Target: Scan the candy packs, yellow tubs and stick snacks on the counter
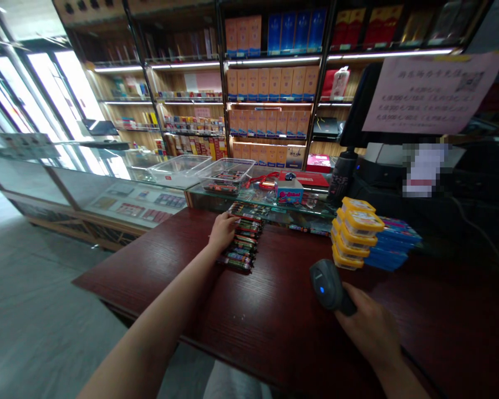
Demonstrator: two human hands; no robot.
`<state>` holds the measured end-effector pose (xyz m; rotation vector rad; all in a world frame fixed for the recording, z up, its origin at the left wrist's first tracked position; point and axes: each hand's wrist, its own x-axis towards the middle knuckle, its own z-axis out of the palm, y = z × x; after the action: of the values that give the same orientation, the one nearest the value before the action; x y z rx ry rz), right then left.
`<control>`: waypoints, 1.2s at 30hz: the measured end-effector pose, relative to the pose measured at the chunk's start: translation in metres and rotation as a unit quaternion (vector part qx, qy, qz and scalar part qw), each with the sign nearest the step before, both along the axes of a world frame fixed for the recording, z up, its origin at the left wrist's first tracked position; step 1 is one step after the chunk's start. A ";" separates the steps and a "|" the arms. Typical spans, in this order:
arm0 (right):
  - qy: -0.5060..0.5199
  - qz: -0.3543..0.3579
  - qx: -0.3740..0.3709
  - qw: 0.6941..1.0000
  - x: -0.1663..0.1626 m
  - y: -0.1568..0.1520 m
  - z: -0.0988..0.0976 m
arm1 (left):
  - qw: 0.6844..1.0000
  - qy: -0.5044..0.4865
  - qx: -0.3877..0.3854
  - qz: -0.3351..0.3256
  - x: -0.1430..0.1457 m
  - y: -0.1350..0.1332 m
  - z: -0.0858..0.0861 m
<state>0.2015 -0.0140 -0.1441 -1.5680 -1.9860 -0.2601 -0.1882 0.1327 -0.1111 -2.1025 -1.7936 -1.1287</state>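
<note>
“Bare left forearm (162, 310) nearest the camera, slanting up from the bottom edge, with part of a light trouser leg (235, 382) beside it below the counter edge.”

“And the left hand?”

“The left hand (223, 231) rests by the far part of a row of slim, patterned pen-like sticks (242, 257), its fingers partly curled over their left ends. Whether it grips one, I cannot tell.”

“Where is that row?”

“On the dark red wooden counter (274, 316), around the middle of the view, the sticks side by side in a column running away from the camera.”

“What about the right hand?”

“The right hand (372, 327) is closed around the handle of a dark grey barcode scanner (326, 284) with a blue light, held over the counter and well apart from the sticks.”

“What stands around them?”

“To the right, stacked yellow-lidded clear boxes (357, 238) beside a pile of blue packs (388, 249). Beyond the sticks, two clear plastic trays, the nearer one (249, 166) holding more sticks, sit on a glass display case (137, 205). A pink notice (430, 97) hangs at upper right; shelves behind hold rows of tan boxes (270, 123).”
</note>
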 end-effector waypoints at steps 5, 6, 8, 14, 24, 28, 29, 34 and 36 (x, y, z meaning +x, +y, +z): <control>0.002 0.013 -0.003 1.000 0.001 0.000 0.000 | 0.999 0.011 0.031 -0.012 0.007 -0.005 -0.009; 0.004 0.015 -0.003 1.000 0.002 0.000 0.000 | 0.999 0.014 0.037 -0.012 0.007 -0.006 -0.010; 0.007 0.010 -0.003 1.000 0.002 0.001 -0.001 | 0.999 0.017 0.048 -0.011 0.007 -0.007 -0.012; 0.003 0.018 -0.008 1.000 0.004 0.003 -0.002 | 0.998 0.012 0.061 0.007 0.014 -0.008 -0.004; 0.014 0.017 -0.025 0.999 0.002 0.003 0.001 | 0.991 0.050 0.057 -0.115 0.115 0.020 0.005; 0.027 0.022 -0.018 0.999 0.001 0.003 0.003 | 0.987 0.065 0.015 -0.148 0.151 0.043 -0.012; 0.028 0.020 -0.020 0.999 0.000 0.003 0.003 | 0.986 0.073 0.001 -0.148 0.158 0.049 -0.017; 0.033 0.018 -0.039 0.999 -0.002 0.002 0.007 | 0.983 0.088 -0.063 -0.149 0.179 0.076 -0.034; 0.037 0.019 -0.043 0.998 -0.001 0.003 0.007 | 0.982 0.093 -0.086 -0.141 0.184 0.081 -0.036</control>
<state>0.2000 -0.0115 -0.1369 -1.5684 -1.9898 -0.1011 -0.0038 0.2140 -0.1473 -2.5325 -1.5969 -0.8189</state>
